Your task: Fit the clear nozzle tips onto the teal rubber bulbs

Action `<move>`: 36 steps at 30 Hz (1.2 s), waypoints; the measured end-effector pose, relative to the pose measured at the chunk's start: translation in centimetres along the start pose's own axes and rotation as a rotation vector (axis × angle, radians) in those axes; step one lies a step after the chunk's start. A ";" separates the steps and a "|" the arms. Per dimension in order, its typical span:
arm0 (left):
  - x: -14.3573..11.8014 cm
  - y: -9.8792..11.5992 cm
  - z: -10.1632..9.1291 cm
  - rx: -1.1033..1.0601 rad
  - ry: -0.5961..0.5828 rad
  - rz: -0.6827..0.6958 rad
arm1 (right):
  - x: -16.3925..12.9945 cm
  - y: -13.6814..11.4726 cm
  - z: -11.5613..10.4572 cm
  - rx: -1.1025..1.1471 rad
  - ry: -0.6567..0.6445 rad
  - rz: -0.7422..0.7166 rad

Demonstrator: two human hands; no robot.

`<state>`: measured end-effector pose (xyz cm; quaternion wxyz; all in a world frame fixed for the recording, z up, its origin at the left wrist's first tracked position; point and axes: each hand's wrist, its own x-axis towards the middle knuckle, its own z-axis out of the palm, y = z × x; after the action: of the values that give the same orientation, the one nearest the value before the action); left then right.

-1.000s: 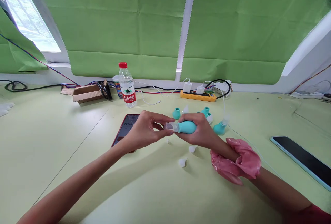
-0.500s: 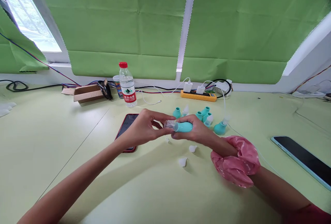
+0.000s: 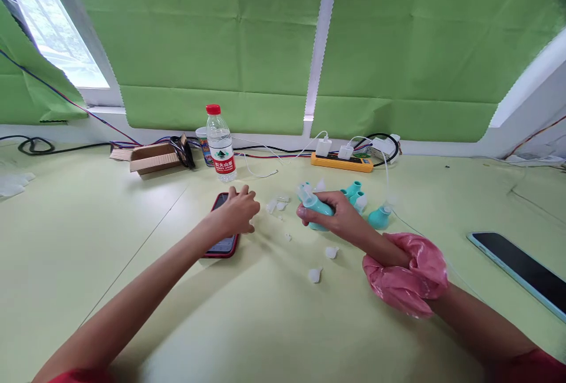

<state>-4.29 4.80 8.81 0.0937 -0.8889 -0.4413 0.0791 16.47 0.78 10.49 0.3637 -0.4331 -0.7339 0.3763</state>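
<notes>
Right now my right hand [image 3: 329, 218] sits just right of the frame's centre, fingers curled tight around a teal rubber bulb [image 3: 316, 209] whose clear tip points up and to the left. The bulb rests low, at the tabletop [image 3: 265, 324], and my wrist wears a pink scrunchie [image 3: 404, 274].

My left hand [image 3: 239, 212] lies just left of centre, fingers loosely bent and holding nothing; it rests over the upper edge of a red-cased phone [image 3: 223, 241] lying flat on the table. Between my two hands lie a few small clear plastic pieces [image 3: 277, 203], apart from both hands.

Below my right hand, toward the lower middle of the frame, two small white caps [image 3: 315, 275] sit loose on the table. Behind my right hand stand more teal bulbs [image 3: 378, 217], close together, some with clear tips.

Farther up the frame, a water bottle [image 3: 220, 144] with a red cap stands upright left of centre, with a cardboard box [image 3: 154, 159] to its left. An orange power strip [image 3: 341, 162] with white chargers plugged in lies right of centre. At the right edge, a second phone [image 3: 517, 271] lies face up with a dark screen. Green blinds [image 3: 198, 35] fill the top of the frame.
</notes>
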 end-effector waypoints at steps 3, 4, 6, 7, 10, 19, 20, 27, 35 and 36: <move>0.3 1.5 1.3 0.098 -0.002 0.046 | 0.0 0.0 0.2 -0.027 -0.009 -0.001; 0.3 1.8 1.6 0.109 0.002 0.059 | 0.0 0.0 0.2 -0.035 -0.007 0.000; 0.4 2.1 2.0 0.093 0.027 0.094 | 0.0 0.1 0.2 -0.058 -0.007 -0.007; 0.4 2.1 1.9 0.069 0.048 0.107 | 0.0 0.2 0.2 -0.078 -0.011 -0.012; 0.4 1.5 0.6 -0.098 0.114 0.119 | 0.0 0.6 0.2 -0.182 -0.050 -0.043; -0.6 0.3 -3.7 -1.143 0.503 -0.074 | -0.1 1.8 1.1 -0.573 -0.028 -0.182; -0.6 0.5 -3.6 -1.259 0.505 -0.078 | -0.1 1.8 1.1 -0.585 -0.032 -0.183; -0.4 1.8 -3.4 -1.688 0.419 -0.059 | -0.2 1.6 1.3 -0.616 -0.024 -0.209; -0.7 2.2 -3.7 -1.562 0.393 0.085 | -0.5 1.3 1.5 -0.591 -0.058 -0.177; -0.7 2.2 -3.6 -1.572 0.400 0.085 | -0.5 1.2 1.5 -0.594 -0.052 -0.177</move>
<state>-2.18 2.59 11.85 -0.4841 -0.7082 -0.3087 -0.4108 15.80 0.39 8.69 0.2337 -0.4452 -0.8556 0.1229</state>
